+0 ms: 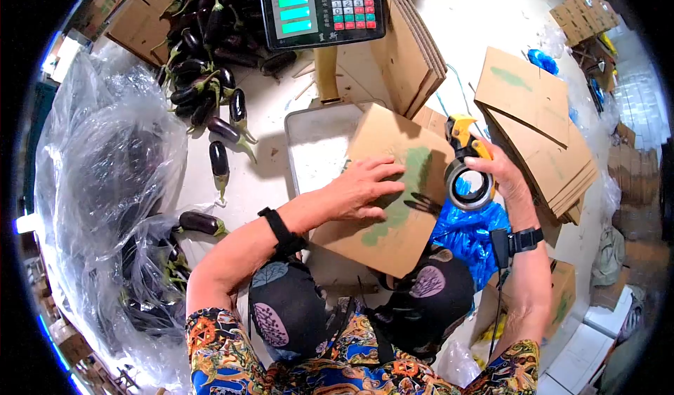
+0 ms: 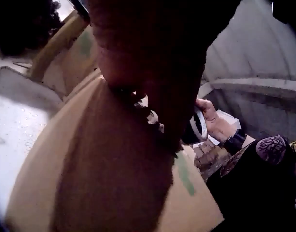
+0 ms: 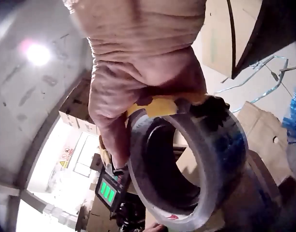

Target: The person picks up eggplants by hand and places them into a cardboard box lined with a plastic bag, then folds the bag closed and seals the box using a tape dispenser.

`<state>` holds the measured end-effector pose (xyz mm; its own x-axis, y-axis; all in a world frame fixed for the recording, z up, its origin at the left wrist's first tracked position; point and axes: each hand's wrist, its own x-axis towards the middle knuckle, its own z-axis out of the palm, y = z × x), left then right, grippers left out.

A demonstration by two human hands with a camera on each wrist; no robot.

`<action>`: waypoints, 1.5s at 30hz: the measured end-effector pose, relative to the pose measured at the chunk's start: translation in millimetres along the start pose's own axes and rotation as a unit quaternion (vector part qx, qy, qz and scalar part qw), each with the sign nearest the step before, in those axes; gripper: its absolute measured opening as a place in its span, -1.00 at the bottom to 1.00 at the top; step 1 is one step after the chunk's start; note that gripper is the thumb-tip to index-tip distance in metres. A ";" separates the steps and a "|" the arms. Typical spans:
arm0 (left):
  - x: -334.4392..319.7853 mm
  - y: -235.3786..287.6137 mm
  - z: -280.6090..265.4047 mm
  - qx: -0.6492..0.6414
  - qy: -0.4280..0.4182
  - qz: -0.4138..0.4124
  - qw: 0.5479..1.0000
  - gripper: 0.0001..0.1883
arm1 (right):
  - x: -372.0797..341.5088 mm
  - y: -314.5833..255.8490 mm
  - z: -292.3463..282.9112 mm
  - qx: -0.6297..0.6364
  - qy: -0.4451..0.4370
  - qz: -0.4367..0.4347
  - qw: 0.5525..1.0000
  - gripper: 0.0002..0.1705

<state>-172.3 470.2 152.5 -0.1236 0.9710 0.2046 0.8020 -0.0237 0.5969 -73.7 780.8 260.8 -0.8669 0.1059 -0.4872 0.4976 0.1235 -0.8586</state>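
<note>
My left hand (image 1: pixel 361 188) rests on a brown cardboard box (image 1: pixel 338 239) with green printing, its fingers spread over the top face. The box lies at my knees and overlaps the white scale tray (image 1: pixel 291 153). To the right of the box, my right hand (image 1: pixel 503 170) grips a yellow and black tape dispenser (image 1: pixel 460 134). A wide roll of clear tape (image 3: pixel 220 150) sits in the dispenser, filling the lower middle of the right wrist view. In the left wrist view the box (image 2: pixel 37 179) slopes beneath the dark, shadowed left hand (image 2: pixel 157 63).
Many eggplants (image 1: pixel 203 30) are heaped at the back left, below the scale's lit display (image 1: pixel 323 12). Clear plastic sheeting (image 1: pixel 105 149) covers the left side. Flattened cardboard (image 1: pixel 537 139) is stacked at the right. A blue plastic bag (image 1: pixel 477 237) lies beside my right knee.
</note>
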 end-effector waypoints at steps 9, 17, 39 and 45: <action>-161.8 -58.8 29.1 -0.392 0.246 -0.628 0.626 -0.42 | 29.3 19.1 34.0 0.031 -0.035 0.112 0.993 -0.32; -193.3 -37.8 85.4 -0.749 0.134 -0.474 0.444 -0.38 | 38.9 15.4 90.7 0.067 -0.070 0.030 0.995 -0.30; -55.1 -38.2 -69.2 0.013 0.245 -0.316 0.917 -0.54 | -63.8 3.5 61.0 0.178 0.060 -0.003 0.982 -0.19; -31.0 4.5 -92.2 -0.009 0.356 -0.187 0.915 -0.46 | -46.5 -42.0 96.1 -0.132 0.027 -0.175 0.975 -0.14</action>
<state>-218.8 418.1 220.3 -0.7432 0.5098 0.4332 0.6161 0.2691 0.7403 -57.2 675.9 304.2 -0.9859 0.0624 -0.1554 0.1673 0.4104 -0.8964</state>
